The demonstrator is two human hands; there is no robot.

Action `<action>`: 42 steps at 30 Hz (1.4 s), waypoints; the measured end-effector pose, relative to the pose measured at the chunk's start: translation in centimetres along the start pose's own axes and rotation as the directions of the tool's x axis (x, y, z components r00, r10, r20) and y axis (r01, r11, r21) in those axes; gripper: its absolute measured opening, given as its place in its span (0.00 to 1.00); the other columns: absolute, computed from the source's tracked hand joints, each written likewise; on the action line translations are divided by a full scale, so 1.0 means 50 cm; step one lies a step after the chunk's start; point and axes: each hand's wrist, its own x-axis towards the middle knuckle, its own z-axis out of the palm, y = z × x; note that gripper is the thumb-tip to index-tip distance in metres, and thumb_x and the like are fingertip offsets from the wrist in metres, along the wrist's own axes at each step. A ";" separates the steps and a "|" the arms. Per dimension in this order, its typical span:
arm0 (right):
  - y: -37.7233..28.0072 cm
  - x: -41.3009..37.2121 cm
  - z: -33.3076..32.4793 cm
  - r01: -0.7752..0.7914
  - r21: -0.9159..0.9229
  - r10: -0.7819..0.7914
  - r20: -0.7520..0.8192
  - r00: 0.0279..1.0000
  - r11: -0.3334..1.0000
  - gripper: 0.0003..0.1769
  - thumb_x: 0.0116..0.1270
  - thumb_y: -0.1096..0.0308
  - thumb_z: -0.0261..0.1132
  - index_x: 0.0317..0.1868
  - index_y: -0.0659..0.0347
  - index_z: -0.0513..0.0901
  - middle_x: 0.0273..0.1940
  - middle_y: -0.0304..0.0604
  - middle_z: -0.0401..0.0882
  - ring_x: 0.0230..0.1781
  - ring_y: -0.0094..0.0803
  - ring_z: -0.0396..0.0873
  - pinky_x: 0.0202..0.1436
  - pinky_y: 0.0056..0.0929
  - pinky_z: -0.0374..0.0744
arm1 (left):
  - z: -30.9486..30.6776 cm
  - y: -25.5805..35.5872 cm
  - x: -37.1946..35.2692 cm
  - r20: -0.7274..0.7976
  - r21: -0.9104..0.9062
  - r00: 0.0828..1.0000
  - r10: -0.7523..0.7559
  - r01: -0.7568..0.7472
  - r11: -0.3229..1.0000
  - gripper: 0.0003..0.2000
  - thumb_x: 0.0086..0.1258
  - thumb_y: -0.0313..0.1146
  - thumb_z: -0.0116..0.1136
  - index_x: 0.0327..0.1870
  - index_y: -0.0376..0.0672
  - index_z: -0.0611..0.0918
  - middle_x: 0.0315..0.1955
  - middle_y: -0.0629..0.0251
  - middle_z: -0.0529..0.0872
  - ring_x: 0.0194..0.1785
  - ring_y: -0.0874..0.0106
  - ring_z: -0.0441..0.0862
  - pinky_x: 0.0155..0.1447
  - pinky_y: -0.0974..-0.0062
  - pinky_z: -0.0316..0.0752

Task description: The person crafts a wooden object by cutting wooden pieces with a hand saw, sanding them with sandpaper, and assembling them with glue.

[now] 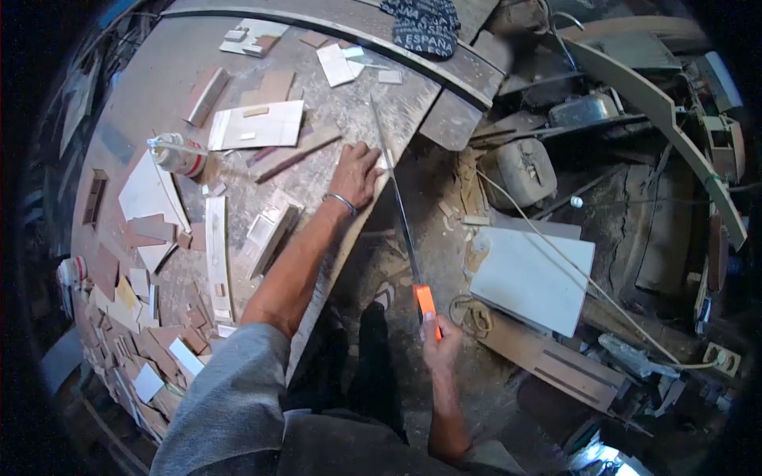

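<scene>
My right hand (441, 339) is wrapped around the orange handle of a handsaw (403, 208). Its long thin blade slants up and away, crossing the front edge of the workbench (317, 274). On the bench edge, my left hand (356, 174), with a metal bracelet at the wrist, presses its bent fingers on a small pale wood piece (384, 163) right beside the blade. Most of that piece is hidden under the fingers. Left of this hand lie a wood strip (298, 153) and a pale flat board (258, 125) with a small block on it.
A white glue tub (179, 155) stands among offcuts on the bench. Many scraps (151, 341) pile up at its left end. Dark printed cloth (425, 28) lies at the back. Right of the bench are a dusty jerrycan (520, 173), a white panel (533, 278) and a cable (556, 246).
</scene>
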 end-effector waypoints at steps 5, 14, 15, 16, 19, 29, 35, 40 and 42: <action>0.006 -0.017 -0.033 -0.041 -0.032 0.044 0.082 0.996 0.999 0.26 0.82 0.57 0.61 0.23 0.62 0.74 0.20 0.29 0.70 0.22 0.16 0.67 0.25 0.24 0.64 | -0.010 0.010 0.008 0.026 0.004 1.000 -0.010 0.010 1.000 0.16 0.67 0.30 0.65 0.54 0.36 0.84 0.41 0.51 0.78 0.46 0.51 0.72 0.54 0.57 0.70; -0.037 0.003 -0.012 0.038 -0.042 -0.036 0.047 0.998 0.998 0.28 0.82 0.55 0.60 0.22 0.61 0.73 0.17 0.30 0.67 0.20 0.19 0.66 0.25 0.28 0.64 | -0.012 0.011 0.004 0.017 -0.014 1.000 -0.003 0.003 1.000 0.16 0.64 0.28 0.66 0.52 0.36 0.84 0.40 0.51 0.77 0.45 0.51 0.72 0.54 0.58 0.71; -0.034 0.022 -0.002 0.043 -0.055 -0.040 0.053 0.998 0.998 0.27 0.82 0.55 0.60 0.22 0.61 0.73 0.17 0.30 0.68 0.20 0.19 0.67 0.25 0.28 0.65 | -0.012 0.011 0.003 0.019 -0.015 1.000 0.000 0.000 1.000 0.16 0.64 0.28 0.66 0.52 0.36 0.84 0.40 0.51 0.77 0.45 0.51 0.72 0.54 0.58 0.71; -0.029 0.053 0.019 0.045 -0.063 -0.042 0.058 0.997 0.997 0.27 0.82 0.55 0.60 0.22 0.61 0.74 0.17 0.30 0.69 0.20 0.19 0.68 0.25 0.28 0.65 | -0.015 0.014 0.004 0.015 -0.005 1.000 0.001 -0.001 1.000 0.16 0.64 0.28 0.66 0.52 0.36 0.84 0.40 0.51 0.77 0.45 0.51 0.72 0.54 0.58 0.71; -0.004 -0.008 0.016 0.047 0.037 -0.048 0.023 0.999 0.998 0.27 0.82 0.56 0.60 0.23 0.62 0.74 0.18 0.30 0.69 0.19 0.19 0.67 0.24 0.28 0.65 | -0.020 0.011 0.004 0.032 -0.032 0.999 0.025 -0.024 0.999 0.15 0.65 0.28 0.65 0.53 0.35 0.84 0.40 0.51 0.77 0.46 0.50 0.72 0.54 0.57 0.71; -0.028 -0.066 0.031 0.009 0.129 -0.005 -0.029 1.000 0.992 0.25 0.82 0.58 0.61 0.24 0.63 0.72 0.18 0.31 0.67 0.21 0.20 0.65 0.25 0.29 0.64 | -0.024 0.006 0.006 0.089 -0.051 0.994 0.060 -0.056 0.997 0.17 0.66 0.30 0.66 0.56 0.35 0.84 0.42 0.51 0.78 0.46 0.52 0.72 0.54 0.59 0.71; -0.050 -0.007 0.059 0.041 -0.007 -0.041 0.004 0.999 0.999 0.23 0.81 0.61 0.61 0.25 0.63 0.75 0.19 0.33 0.70 0.21 0.19 0.68 0.25 0.28 0.65 | -0.023 0.001 -0.001 0.104 -0.049 0.993 0.061 -0.056 0.997 0.17 0.67 0.30 0.65 0.56 0.36 0.83 0.42 0.51 0.78 0.47 0.52 0.72 0.54 0.59 0.71; -0.026 -0.020 0.039 -0.025 0.008 0.024 0.060 0.998 1.000 0.21 0.81 0.62 0.61 0.27 0.63 0.77 0.20 0.34 0.73 0.23 0.19 0.71 0.27 0.26 0.67 | -0.024 0.004 -0.002 0.101 -0.047 0.994 0.052 -0.048 0.998 0.18 0.67 0.30 0.65 0.57 0.36 0.84 0.42 0.51 0.78 0.47 0.52 0.72 0.55 0.58 0.71; -0.017 -0.041 0.044 0.001 -0.006 0.000 0.033 0.999 1.000 0.22 0.81 0.63 0.61 0.25 0.63 0.76 0.20 0.33 0.72 0.23 0.18 0.70 0.26 0.25 0.67 | -0.031 0.008 0.004 0.101 -0.032 0.993 0.052 -0.049 0.998 0.17 0.66 0.29 0.65 0.56 0.35 0.84 0.42 0.52 0.78 0.47 0.52 0.72 0.55 0.58 0.72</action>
